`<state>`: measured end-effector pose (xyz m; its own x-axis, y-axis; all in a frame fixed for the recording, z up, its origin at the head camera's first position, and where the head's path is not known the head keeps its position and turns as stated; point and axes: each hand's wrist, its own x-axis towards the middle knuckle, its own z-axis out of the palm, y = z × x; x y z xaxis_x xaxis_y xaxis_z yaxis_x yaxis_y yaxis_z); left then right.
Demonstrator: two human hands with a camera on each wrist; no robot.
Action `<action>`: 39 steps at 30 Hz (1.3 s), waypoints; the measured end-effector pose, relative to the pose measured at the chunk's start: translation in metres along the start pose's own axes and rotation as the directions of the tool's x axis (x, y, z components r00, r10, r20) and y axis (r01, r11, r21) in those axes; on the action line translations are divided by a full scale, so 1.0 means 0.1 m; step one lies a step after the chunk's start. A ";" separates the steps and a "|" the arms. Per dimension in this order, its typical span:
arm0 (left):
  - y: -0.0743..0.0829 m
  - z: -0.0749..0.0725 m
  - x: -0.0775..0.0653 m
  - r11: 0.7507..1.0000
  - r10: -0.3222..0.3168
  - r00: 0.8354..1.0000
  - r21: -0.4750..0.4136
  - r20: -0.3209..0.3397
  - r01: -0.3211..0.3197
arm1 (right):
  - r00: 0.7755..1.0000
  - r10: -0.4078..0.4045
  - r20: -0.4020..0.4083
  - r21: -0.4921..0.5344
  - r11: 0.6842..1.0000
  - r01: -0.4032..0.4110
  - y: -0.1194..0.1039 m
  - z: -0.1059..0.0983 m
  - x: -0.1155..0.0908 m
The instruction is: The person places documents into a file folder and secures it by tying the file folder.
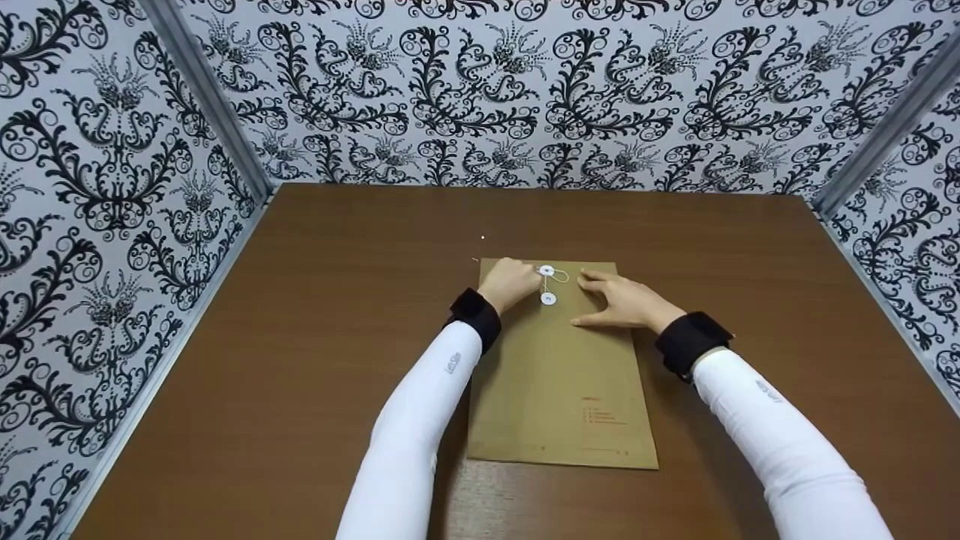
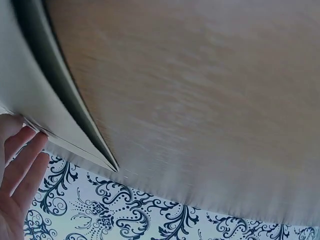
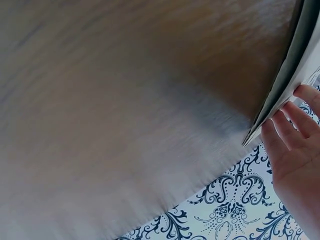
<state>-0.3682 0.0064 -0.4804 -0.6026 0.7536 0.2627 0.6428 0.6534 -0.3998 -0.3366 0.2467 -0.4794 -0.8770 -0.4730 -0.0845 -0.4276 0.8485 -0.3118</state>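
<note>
A brown paper document envelope lies upright before me, with small red print near its bottom right. Two white paper buttons, an upper one on the flap and a lower one, are joined by a thin white string, which bows out in a loose loop on the right. My left hand is bent at the upper button, thumb and forefinger drawn together at the string; its fingertips are hidden in the head view. My right hand rests on the envelope's upper right, fingers and thumb spread. Both wrist views show fingertips along the envelope's top.
The brown wooden table extends around the envelope. Patterned black-and-white walls enclose its back and sides, with grey metal posts at the corners. A tiny white speck lies beyond the envelope.
</note>
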 end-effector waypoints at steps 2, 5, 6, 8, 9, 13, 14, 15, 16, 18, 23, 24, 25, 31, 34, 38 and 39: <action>-0.01 0.00 -0.01 1.000 0.006 1.000 0.023 -0.030 -0.006 | 1.000 0.005 0.007 0.006 1.000 -0.005 0.00 0.00 0.00; -0.02 0.00 -0.03 0.999 0.011 0.998 0.039 -0.056 -0.009 | 1.000 -0.006 0.005 0.000 1.000 0.006 0.00 0.00 0.00; -0.03 0.01 -0.03 0.999 0.012 0.998 0.040 -0.060 -0.010 | 1.000 -0.004 0.004 -0.002 1.000 0.004 0.00 0.00 0.00; -0.04 0.03 -0.04 0.999 0.016 0.998 0.039 -0.061 -0.014 | 1.000 -0.002 0.005 -0.003 1.000 0.002 0.00 0.00 0.00; -0.05 0.04 -0.04 0.999 0.020 0.998 0.038 -0.061 -0.017 | 1.000 0.004 0.008 -0.001 1.000 -0.004 0.01 0.00 0.00; -0.09 0.10 -0.07 0.999 0.041 0.998 0.025 -0.057 -0.040 | 1.000 0.021 0.021 0.008 1.000 -0.022 0.01 0.00 -0.01; -0.10 0.12 -0.08 0.999 0.048 0.997 0.025 -0.058 -0.046 | 0.999 0.022 0.023 0.009 1.000 -0.022 0.01 0.00 -0.01; -0.11 0.12 -0.08 0.998 0.054 0.997 0.026 -0.060 -0.053 | 0.999 0.023 0.024 0.011 1.000 -0.023 0.01 0.01 -0.01; -0.11 0.13 -0.08 0.998 0.060 0.996 0.024 -0.062 -0.059 | 1.000 0.020 0.022 0.009 1.000 -0.020 0.01 0.01 -0.01; -0.12 0.13 -0.08 0.997 0.076 0.995 0.029 -0.066 -0.074 | 1.000 0.020 0.020 0.008 1.000 -0.021 0.01 0.01 0.00; -0.13 0.12 -0.08 0.990 0.131 0.987 0.067 -0.097 -0.125 | 1.000 0.014 0.008 -0.001 1.000 -0.014 0.01 0.01 -0.01; -0.13 0.12 -0.09 0.988 0.141 0.984 0.078 -0.106 -0.133 | 1.000 0.011 0.006 -0.002 1.000 -0.011 0.01 0.01 -0.01; -0.13 0.12 -0.10 0.987 0.146 0.983 0.084 -0.115 -0.137 | 1.000 0.009 0.005 -0.003 1.000 -0.009 0.00 0.01 -0.01; -0.16 0.13 -0.18 0.985 0.160 0.978 0.092 -0.132 -0.149 | 1.000 -0.009 -0.001 -0.008 1.000 0.009 0.00 0.01 -0.04; -0.20 0.12 -0.21 0.981 0.179 0.977 0.094 -0.116 -0.168 | 1.000 -0.008 -0.004 -0.012 1.000 0.008 -0.01 0.00 -0.04; -0.25 0.09 -0.26 0.973 0.219 0.972 0.089 -0.081 -0.212 | 1.000 -0.005 0.002 -0.009 1.000 0.005 0.00 0.00 -0.04; -0.26 0.08 -0.28 0.971 0.229 0.971 0.085 -0.072 -0.223 | 1.000 -0.005 0.002 -0.007 1.000 0.005 0.00 0.00 -0.03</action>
<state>-0.3723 -0.0324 -0.4845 -0.4035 0.8863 0.2272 0.7181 0.4606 -0.5217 -0.3337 0.2485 -0.4796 -0.8743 -0.4780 -0.0846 -0.4338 0.8476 -0.3055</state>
